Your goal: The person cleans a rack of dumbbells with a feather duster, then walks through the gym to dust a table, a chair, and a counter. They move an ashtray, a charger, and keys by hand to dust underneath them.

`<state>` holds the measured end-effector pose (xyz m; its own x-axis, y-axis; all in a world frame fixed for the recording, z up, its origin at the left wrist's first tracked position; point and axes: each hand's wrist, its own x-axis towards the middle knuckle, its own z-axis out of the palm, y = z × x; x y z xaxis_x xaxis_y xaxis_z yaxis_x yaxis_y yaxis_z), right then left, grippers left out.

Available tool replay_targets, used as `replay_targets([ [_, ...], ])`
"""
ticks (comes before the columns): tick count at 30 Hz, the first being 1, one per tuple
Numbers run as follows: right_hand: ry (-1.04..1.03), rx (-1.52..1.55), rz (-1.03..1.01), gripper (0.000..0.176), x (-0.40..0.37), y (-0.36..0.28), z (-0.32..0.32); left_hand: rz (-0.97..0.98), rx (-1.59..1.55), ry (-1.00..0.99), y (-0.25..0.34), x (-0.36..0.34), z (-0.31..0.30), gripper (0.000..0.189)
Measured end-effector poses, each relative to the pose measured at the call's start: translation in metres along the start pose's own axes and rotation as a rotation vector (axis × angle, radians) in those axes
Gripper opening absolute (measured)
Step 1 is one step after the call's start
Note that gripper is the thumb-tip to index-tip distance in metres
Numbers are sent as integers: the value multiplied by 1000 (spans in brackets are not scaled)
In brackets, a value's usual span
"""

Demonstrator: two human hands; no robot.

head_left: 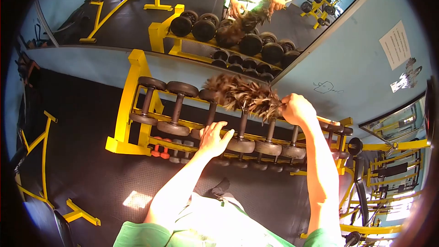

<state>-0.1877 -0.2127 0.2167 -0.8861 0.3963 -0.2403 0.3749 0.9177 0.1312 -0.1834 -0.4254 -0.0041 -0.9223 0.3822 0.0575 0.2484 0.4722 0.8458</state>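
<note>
Right fingers (287, 104) clench the feather duster (247, 95), arm (322, 169) outstretched; left fingers (219, 126) spread loosely over the dumbbells (241, 145).

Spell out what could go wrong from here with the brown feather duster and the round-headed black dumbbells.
1. The brown feather duster in the right hand covers the far heads of some round-headed black dumbbells, so one sitting badly there might go unnoticed.
2. The left hand is right at the dumbbells' near heads; if one rolled on the yellow metal rack, that hand could perhaps be pinched.
</note>
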Motion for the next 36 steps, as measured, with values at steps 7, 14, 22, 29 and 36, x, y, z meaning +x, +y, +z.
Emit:
replay_targets([
  [7,75,-168,1,18,-82,27,-13,-81,-25,53,-30,-13,-35,49],
  [14,112,-118,112,18,-83,28,56,-42,-21,69,-47,-18,-38,48],
  [22,381,-175,-16,15,-114,64,52,-45,-62,24,-46,-16,-37,46],
  [29,342,-52,-110,22,-117,37,79,-113,-112,61,-61,-11,-34,51],
  [36,188,-121,-14,12,-96,-52,79,-161,-114,60,-58,-19,-43,54],
])
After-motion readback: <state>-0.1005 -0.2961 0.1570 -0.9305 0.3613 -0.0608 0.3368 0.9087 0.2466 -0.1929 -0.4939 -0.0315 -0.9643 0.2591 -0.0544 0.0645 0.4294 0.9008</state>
